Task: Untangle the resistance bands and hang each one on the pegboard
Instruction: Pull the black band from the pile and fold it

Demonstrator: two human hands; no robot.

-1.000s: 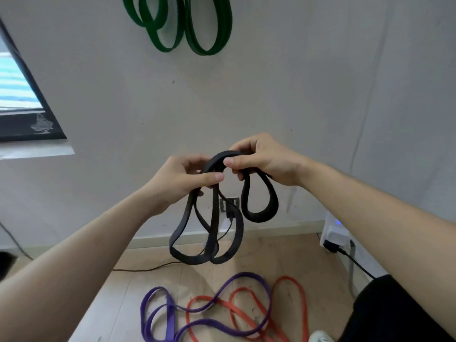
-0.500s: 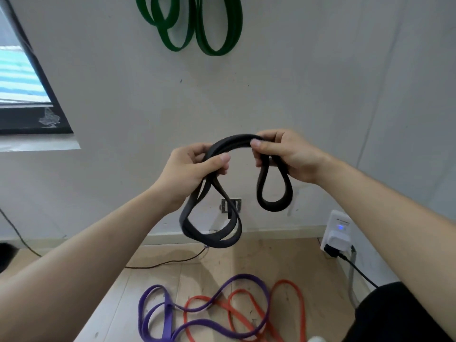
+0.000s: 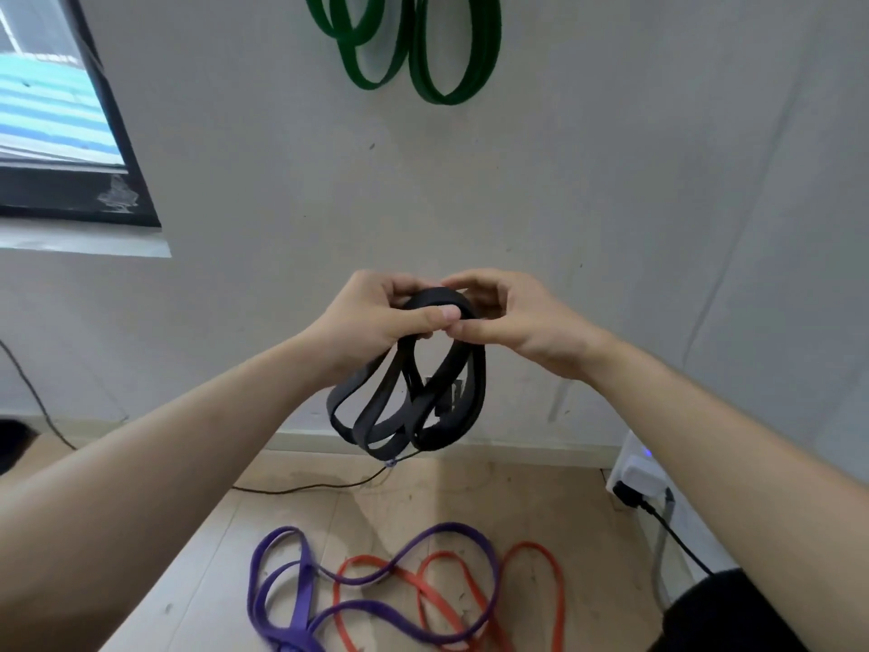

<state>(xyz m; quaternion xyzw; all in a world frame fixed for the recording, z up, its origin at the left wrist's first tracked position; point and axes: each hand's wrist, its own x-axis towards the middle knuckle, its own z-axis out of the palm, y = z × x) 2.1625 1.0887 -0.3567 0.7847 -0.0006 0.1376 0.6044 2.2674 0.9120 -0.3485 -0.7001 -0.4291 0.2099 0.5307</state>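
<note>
While both hands, left hand and right hand, grip the black band, its loops dangle clear of the floor.

Both hands meet at the centre, the left hand and right hand each closing a grip on the top of a black band whose loops hang below. At 12 o'clock, green bands hang on the wall. At 6 o'clock, a purple band and an orange band lie entangled on the floor.
</note>
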